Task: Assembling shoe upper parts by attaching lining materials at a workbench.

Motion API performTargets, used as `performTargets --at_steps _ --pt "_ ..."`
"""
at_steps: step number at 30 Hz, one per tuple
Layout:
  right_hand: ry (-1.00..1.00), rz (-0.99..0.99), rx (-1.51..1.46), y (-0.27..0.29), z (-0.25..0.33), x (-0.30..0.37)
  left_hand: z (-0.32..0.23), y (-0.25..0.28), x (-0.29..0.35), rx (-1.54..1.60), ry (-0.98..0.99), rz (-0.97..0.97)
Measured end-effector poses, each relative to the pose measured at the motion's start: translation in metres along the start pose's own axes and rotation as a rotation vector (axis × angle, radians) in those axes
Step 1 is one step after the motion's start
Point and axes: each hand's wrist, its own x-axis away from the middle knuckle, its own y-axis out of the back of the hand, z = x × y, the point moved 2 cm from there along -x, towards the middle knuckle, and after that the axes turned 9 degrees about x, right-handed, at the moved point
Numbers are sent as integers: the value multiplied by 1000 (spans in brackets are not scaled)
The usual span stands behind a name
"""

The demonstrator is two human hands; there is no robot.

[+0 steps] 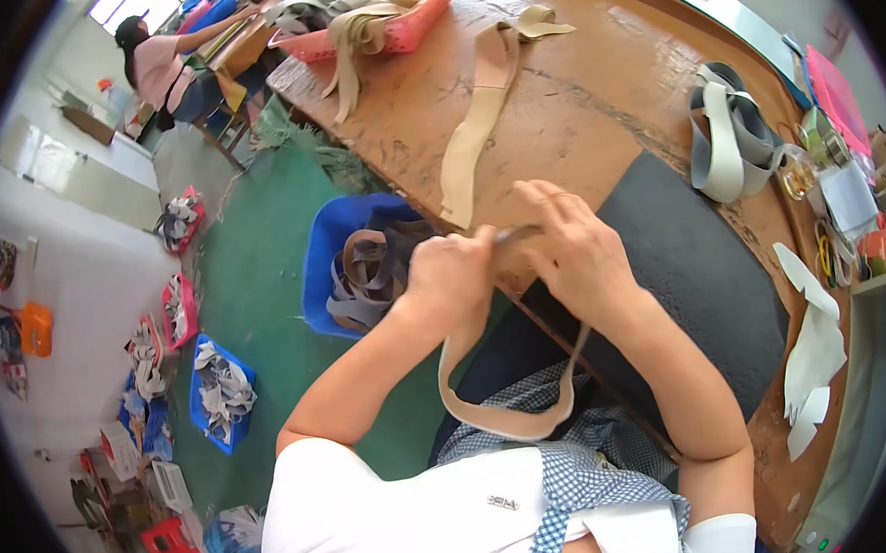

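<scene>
A tan and grey strip of material (511, 423) hangs in a loop below my two hands, close to the checked apron. My left hand (453, 276) is closed on one part of the strip, above the table's edge. My right hand (582, 249) pinches the strip's other part, its upper fingers raised and slightly apart. A short dark piece of strip shows between the hands; the exact grip of the right fingertips is partly hidden. Just beyond, a long beige strip (475, 125) lies on the wooden table (593, 78).
A blue basket (313, 273) of strips stands left of my left hand. A black mat (694, 283) lies right of my right hand; rolled grey strips (726, 131) sit beyond it. A pink basket (410, 28) is at the table's far end. Another person (167, 76) sits far left.
</scene>
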Motion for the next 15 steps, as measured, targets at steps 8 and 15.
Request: performTargets --at_steps 8,15 --pt "49 450 -100 -22 -8 14 13 -50 86 179 61 32" --pt "-431 321 -397 6 -30 36 171 -69 142 -113 633 81"
